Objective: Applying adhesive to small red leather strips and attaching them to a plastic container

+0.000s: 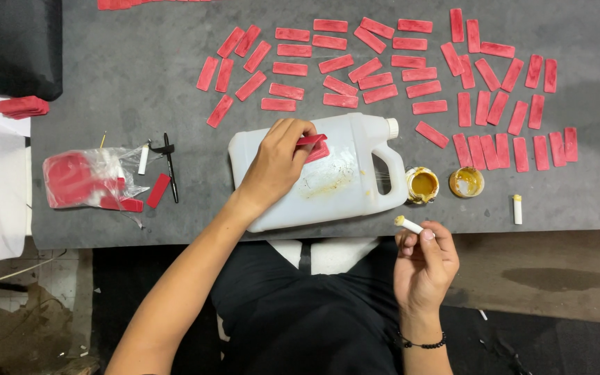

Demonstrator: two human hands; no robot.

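Note:
My left hand (276, 163) rests on a white plastic jug (342, 177) lying on its side and pinches a red rectangular strip (312, 140). A second red strip (319, 152) lies on the jug just under it. My right hand (423, 264) is below the table edge and holds a small white stick (408, 224) with a yellow-smeared tip. An open small jar of yellow-brown paste (423, 185) and its lid (467, 182) stand just right of the jug's handle.
Several red strips (383, 76) lie spread over the far half of the grey table (140, 76). At left are a clear bag of red strips (88, 179), a black pen (170, 167) and a small white stick (144, 158). Another white stick (517, 208) lies at right.

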